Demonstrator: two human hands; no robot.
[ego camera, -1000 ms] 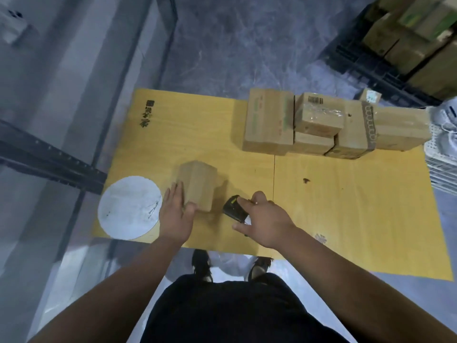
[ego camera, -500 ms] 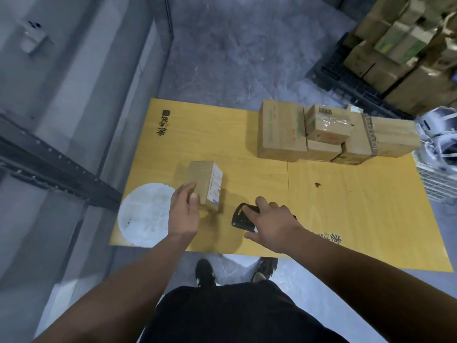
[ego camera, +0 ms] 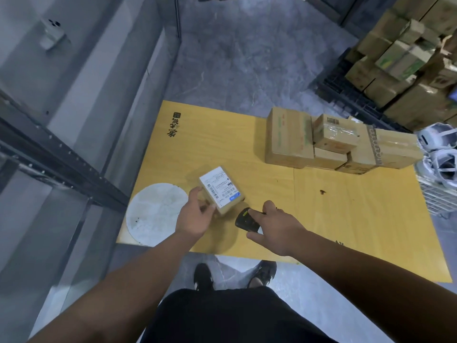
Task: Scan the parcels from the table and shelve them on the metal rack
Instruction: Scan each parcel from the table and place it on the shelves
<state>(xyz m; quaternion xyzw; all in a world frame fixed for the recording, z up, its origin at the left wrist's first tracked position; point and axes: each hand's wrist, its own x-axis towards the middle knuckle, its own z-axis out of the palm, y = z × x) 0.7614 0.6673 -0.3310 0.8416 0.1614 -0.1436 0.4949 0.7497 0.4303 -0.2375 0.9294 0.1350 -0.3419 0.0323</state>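
One small parcel (ego camera: 220, 189) now lies label-up, tipped over since before, left hand (ego camera: 195, 216) pinching it; right hand (ego camera: 274, 229) fingers curl around the scanner (ego camera: 244, 219).

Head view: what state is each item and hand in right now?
Small parcel: tilted, label face up, held by left hand.
Left hand: grips the parcel's near end.
Right hand: holds the scanner.
Scanner: in hand, beside the parcel.
Stacked parcels: untouched on the table.

yellow table (ego camera: 346, 219), tan parcel (ego camera: 231, 206) with white barcoded label (ego camera: 218, 185), black scanner (ego camera: 244, 220).
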